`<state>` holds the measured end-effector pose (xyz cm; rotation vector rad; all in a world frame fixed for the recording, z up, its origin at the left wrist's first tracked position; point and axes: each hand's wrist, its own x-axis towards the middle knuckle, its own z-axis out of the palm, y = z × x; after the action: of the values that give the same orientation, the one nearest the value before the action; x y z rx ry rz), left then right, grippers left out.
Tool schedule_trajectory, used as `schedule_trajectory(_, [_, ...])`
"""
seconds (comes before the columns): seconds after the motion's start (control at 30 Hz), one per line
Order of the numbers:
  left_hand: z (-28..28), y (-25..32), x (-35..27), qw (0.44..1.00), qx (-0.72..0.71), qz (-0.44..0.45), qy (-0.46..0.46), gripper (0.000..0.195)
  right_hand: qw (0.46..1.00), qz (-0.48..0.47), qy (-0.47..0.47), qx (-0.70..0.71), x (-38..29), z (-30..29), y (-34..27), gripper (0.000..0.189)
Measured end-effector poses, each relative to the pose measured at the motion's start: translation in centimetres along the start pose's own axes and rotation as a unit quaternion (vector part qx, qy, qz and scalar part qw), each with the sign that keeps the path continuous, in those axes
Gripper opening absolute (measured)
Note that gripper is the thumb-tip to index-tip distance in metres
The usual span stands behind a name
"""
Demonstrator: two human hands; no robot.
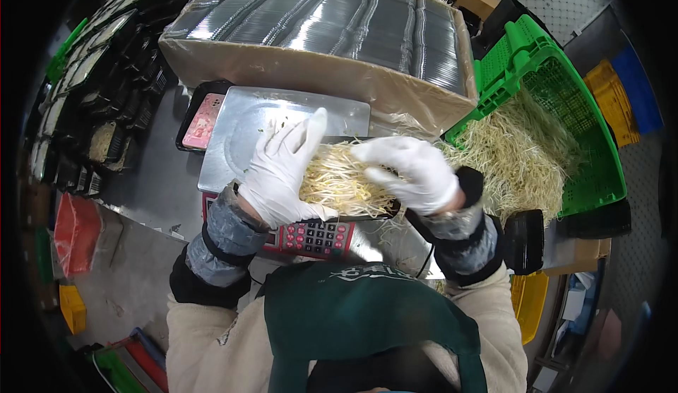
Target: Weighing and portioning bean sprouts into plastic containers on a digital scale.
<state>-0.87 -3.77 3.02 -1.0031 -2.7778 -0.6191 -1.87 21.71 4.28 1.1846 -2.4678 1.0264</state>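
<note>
A black plastic tray (397, 210) heaped with bean sprouts (344, 181) lies over the right part of a metal weighing scale (222, 144) with a red keypad (318, 238). My left hand (280, 173), in a white glove, rests with spread fingers against the left side of the sprouts; its thumb is raised or its fingers fanned, which is hard to tell. Over the right side of the heap is my gloved right hand (410, 173), fingers curved onto the sprouts; whether it pinches any is hidden. To the right, a tipped green plastic crate (593, 154) spills more sprouts (511, 154).
Behind the scale stands a carton (318, 72) of clear plastic lids (328, 17). A pink phone (204, 120) lies in a black tray left of the scale. Stacked filled trays (106, 86) line the far left. Black empty trays (524, 242) stand right.
</note>
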Motion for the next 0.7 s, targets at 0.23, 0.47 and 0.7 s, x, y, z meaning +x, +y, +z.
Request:
schedule_trajectory(0.23, [-0.7, -0.6, -4.1, 0.985, -0.155, -0.032, 0.073, 0.128, 0.993, 0.113, -0.021, 0.02, -2.6, -3.2, -1.3, 0.1])
schedule_trajectory(0.47, [1.3, 0.7, 0.9, 0.996, -0.044, 0.076, -0.014, 0.113, 0.971, 0.112, -0.189, -0.099, -1.0, 1.4, 1.1, 0.111])
schedule_trajectory(0.7, [1.8, 0.2, 2.2, 0.997, -0.026, 0.037, -0.064, 0.112, 0.963, 0.117, -0.22, -0.099, -0.1, 1.6, 1.7, 0.099])
